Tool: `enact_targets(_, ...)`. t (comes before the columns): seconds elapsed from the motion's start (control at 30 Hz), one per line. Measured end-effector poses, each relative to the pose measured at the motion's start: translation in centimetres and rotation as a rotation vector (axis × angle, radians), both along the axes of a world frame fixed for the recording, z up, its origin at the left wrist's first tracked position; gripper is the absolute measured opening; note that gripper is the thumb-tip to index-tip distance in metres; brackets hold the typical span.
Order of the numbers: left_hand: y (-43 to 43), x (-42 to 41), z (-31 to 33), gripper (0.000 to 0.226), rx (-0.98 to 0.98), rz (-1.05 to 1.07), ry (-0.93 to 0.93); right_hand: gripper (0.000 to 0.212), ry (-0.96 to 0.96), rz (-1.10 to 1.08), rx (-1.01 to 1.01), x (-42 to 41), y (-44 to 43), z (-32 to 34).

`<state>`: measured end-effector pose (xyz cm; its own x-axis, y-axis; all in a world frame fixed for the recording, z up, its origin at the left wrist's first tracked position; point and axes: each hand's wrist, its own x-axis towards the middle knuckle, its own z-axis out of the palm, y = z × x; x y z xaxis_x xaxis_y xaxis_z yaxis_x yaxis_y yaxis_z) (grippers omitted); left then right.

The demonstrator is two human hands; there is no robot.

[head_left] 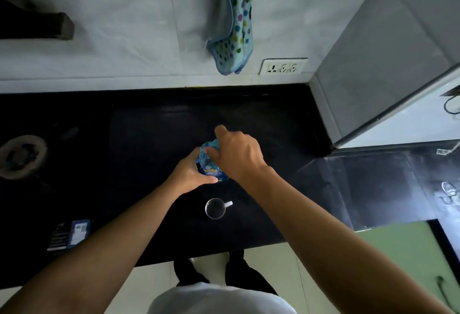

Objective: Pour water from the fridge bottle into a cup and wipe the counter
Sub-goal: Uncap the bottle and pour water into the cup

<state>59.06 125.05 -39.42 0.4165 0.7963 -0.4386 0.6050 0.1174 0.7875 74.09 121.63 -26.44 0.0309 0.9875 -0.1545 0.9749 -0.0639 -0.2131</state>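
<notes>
Your right-hand fingers (pixel 211 151) are curled over the top of the clear blue plastic water bottle (pixel 210 165), index finger sticking out past it. The cap itself is hidden under the right hand (pixel 236 154), so I can't tell if it's on or off. Your left hand (pixel 191 174) wraps the bottle's body from the side, thumb across the label, bracing it. The bottle stands mid-way across the black stone counter (pixel 149 127), roughly upright.

The small steel cup with the white handle (pixel 215 208) sits on the counter nearer you, just apart from the bottle, handle to the right. Too dark inside to read any water level.

Step, as I read it: cap work at the bottle neck, pour not yet done.

Next move needs:
- a counter-twist grip, left holding firm, right turning
- cap parked somewhere off the cup
- bottle mouth brought over the cup rim, slow tilt; the cup is narrow, so expect spill

For the wipe: the blue dotted cloth towel (pixel 236 27) hangs on the white tiled wall behind, above the counter, well apart from both hands.
</notes>
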Motion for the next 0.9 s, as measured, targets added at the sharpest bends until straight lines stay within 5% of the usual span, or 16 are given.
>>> enact_targets(0.27, 1.0, 0.1, 0.7, 0.074, 0.033, -0.038, -0.045, 0.029, 0.113, -0.116, -0.044, -0.1, 0.9, 0.4)
enact_targets(0.53, -2.3, -3.0, 9.7, 0.064, 0.200, 0.069, -0.273, 0.037, 0.324, -0.142, 0.227, 1.0, -0.5, 8.4)
enact_targets(0.67, -4.1, -5.1, 13.2, 0.064, 0.239, 0.125, -0.319, 0.038, 0.220, -0.090, 0.291, -1.2, -1.0, 12.4)
enact_targets(0.9, -5.1, -8.8, 15.0, 0.061, 0.254, 0.145, -0.408, 0.033, 0.382, 0.213, 0.374, -3.9, -2.0, 14.7)
